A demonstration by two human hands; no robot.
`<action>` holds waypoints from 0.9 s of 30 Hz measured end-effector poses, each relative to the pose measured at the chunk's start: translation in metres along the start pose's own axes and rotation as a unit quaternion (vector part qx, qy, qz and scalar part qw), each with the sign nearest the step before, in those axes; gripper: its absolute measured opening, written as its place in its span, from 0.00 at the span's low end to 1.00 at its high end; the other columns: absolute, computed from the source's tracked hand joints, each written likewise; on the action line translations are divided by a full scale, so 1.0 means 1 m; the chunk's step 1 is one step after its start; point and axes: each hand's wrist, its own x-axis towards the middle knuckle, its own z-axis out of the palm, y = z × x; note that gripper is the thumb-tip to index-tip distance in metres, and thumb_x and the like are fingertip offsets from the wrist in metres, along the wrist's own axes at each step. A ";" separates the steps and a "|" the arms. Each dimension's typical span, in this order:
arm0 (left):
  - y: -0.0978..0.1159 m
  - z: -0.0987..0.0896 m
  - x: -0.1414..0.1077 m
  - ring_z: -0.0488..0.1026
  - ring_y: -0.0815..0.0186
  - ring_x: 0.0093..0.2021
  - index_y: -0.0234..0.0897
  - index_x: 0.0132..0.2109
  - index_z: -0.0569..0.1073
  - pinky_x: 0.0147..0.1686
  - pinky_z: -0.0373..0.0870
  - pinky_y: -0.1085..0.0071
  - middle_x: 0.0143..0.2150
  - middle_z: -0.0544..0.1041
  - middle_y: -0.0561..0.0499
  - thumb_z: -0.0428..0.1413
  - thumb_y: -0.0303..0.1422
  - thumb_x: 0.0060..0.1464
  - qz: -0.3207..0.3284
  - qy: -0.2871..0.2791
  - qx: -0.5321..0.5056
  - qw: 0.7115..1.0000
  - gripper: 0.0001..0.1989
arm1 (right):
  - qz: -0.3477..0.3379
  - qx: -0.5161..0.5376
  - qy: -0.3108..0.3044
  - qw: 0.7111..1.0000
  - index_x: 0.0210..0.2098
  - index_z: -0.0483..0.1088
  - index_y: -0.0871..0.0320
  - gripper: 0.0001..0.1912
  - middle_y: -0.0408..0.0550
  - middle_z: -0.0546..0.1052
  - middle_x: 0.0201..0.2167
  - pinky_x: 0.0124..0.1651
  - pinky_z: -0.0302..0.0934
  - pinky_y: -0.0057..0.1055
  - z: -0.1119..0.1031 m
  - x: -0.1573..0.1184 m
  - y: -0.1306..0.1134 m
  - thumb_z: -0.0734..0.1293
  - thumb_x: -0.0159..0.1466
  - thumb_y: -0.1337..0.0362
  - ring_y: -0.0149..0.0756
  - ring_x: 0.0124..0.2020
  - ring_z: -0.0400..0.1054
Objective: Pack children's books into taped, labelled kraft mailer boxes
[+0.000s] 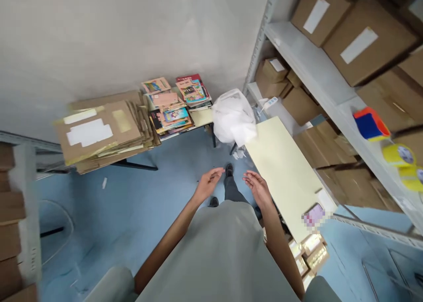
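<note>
Both of my hands are held out in front of my body, above the blue floor, with a gap between them. My left hand has its fingers loosely stretched toward the right and holds nothing. My right hand is close to the left edge of a cream table, its fingers apart and slightly curled, with nothing in them. On that table lies a phone, partly blurred out. A white plastic bag sits at the table's far end.
Flattened cardboard boxes and stacks of books cover a table along the wall. Metal shelving with cartons and yellow tape rolls stands at right. Small boxes sit below the cream table; another shelf is left.
</note>
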 end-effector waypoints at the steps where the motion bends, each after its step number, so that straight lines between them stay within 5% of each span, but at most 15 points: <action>1: 0.003 -0.007 0.008 0.84 0.48 0.64 0.39 0.60 0.83 0.69 0.77 0.49 0.63 0.86 0.38 0.60 0.61 0.65 -0.001 0.015 -0.003 1.000 0.32 | -0.001 -0.008 -0.010 1.000 0.44 0.85 0.51 0.25 0.50 0.89 0.46 0.56 0.76 0.41 0.008 0.015 -0.007 0.87 0.54 0.47 0.44 0.46 0.84; 9: 0.047 -0.058 0.091 0.83 0.45 0.64 0.37 0.59 0.83 0.65 0.79 0.49 0.61 0.87 0.35 0.61 0.67 0.61 -0.008 0.167 0.019 0.986 0.39 | 0.044 -0.043 -0.118 0.991 0.39 0.83 0.52 0.25 0.50 0.88 0.44 0.53 0.74 0.37 0.080 0.129 -0.069 0.87 0.53 0.44 0.41 0.44 0.82; 16: 0.076 -0.072 0.147 0.84 0.44 0.62 0.36 0.59 0.83 0.63 0.80 0.50 0.60 0.87 0.33 0.59 0.69 0.62 -0.031 0.245 0.047 0.968 0.42 | 0.080 -0.081 -0.195 0.974 0.41 0.83 0.53 0.24 0.50 0.87 0.44 0.53 0.72 0.38 0.113 0.214 -0.110 0.85 0.57 0.43 0.41 0.45 0.82; 21: 0.081 -0.089 0.166 0.83 0.44 0.63 0.37 0.58 0.84 0.64 0.80 0.51 0.60 0.87 0.35 0.59 0.69 0.63 -0.050 0.279 0.051 0.958 0.40 | 0.095 -0.115 -0.205 0.967 0.39 0.83 0.53 0.26 0.50 0.87 0.43 0.53 0.72 0.39 0.136 0.253 -0.129 0.85 0.55 0.40 0.42 0.44 0.80; 27: 0.076 -0.142 0.190 0.84 0.43 0.62 0.37 0.57 0.84 0.66 0.79 0.48 0.58 0.87 0.35 0.62 0.69 0.60 -0.051 0.335 0.036 0.940 0.40 | 0.112 -0.140 -0.219 0.959 0.39 0.82 0.52 0.27 0.50 0.87 0.43 0.53 0.71 0.39 0.179 0.280 -0.128 0.84 0.55 0.39 0.41 0.44 0.81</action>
